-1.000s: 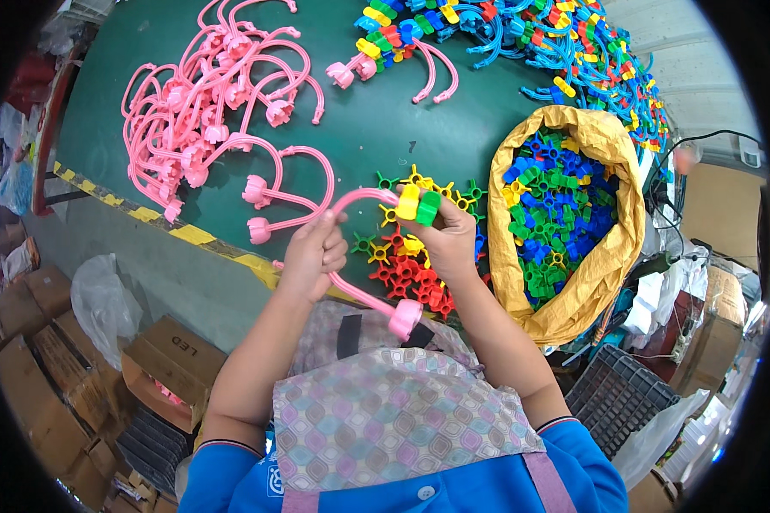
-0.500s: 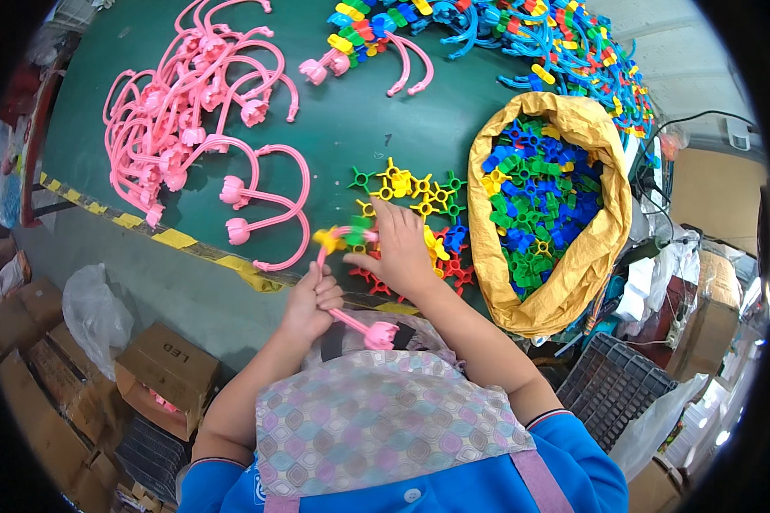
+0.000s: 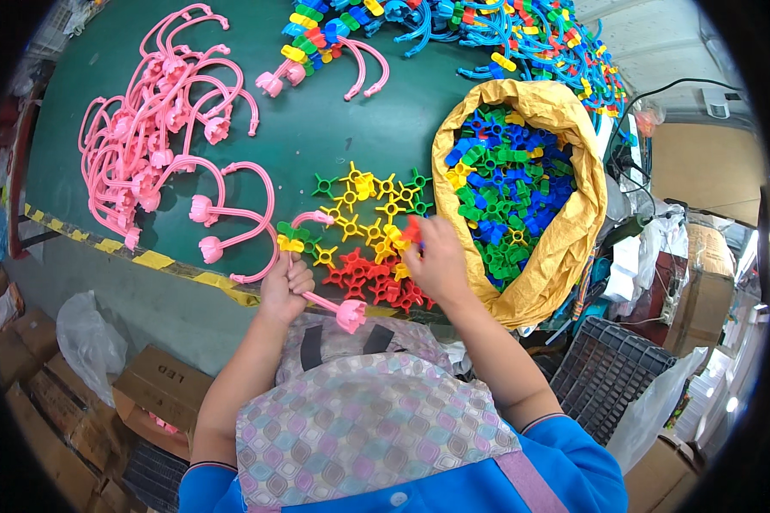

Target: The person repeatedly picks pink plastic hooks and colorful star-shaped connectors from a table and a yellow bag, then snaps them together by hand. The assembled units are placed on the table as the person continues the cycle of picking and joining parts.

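My left hand (image 3: 285, 289) is closed around a curved pink plastic rod, whose flower-shaped end (image 3: 351, 315) sticks out toward my apron. A yellow piece (image 3: 290, 244) and a green piece (image 3: 296, 232) are threaded on the rod above my fist, and its bare pink tip (image 3: 318, 218) points right. Between the fingertips of my right hand (image 3: 441, 263) is a small red plastic connector (image 3: 411, 229), with a bit of blue showing beside it. That hand is over loose connectors beside the sack: yellow ones (image 3: 351, 226), red ones (image 3: 366, 279) and a few green.
A yellow cloth sack (image 3: 447, 154) full of blue, green and yellow connectors stands at right. Pink rods (image 3: 158, 158) lie heaped at left on the green table (image 3: 334, 128). Blue rods with coloured pieces (image 3: 522, 34) are piled at the back. Cardboard boxes (image 3: 167, 385) sit below left.
My right hand has left the rod and moved right, now pinching a red connector. The yellow and green pieces sit lower on the rod, near my left fist. The whole view has shifted slightly.
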Demonstrator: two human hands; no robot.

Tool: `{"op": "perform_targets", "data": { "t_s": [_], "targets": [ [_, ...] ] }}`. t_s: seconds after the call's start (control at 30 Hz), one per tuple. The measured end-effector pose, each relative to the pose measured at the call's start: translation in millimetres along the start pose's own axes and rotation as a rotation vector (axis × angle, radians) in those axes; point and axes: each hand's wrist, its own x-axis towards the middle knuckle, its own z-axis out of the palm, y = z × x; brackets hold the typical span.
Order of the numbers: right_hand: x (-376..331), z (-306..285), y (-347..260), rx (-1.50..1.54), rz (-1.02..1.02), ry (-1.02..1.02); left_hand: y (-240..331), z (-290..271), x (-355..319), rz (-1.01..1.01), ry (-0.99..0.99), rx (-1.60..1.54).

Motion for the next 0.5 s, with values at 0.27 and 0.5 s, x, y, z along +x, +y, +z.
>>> {"op": "perform_targets", "data": {
  "t_s": [0.27,0.5],
  "targets": [
    [-15.8,25.9,44.6,-0.102,-0.002,-0.041,-15.4,8.1,2.6,-0.066,-0.024,-0.002],
    [9.3,24.5,42.5,0.077,-0.033,-0.028,-19.7,24.7,6.2,-0.037,0.066,0.017]
  ]
}}
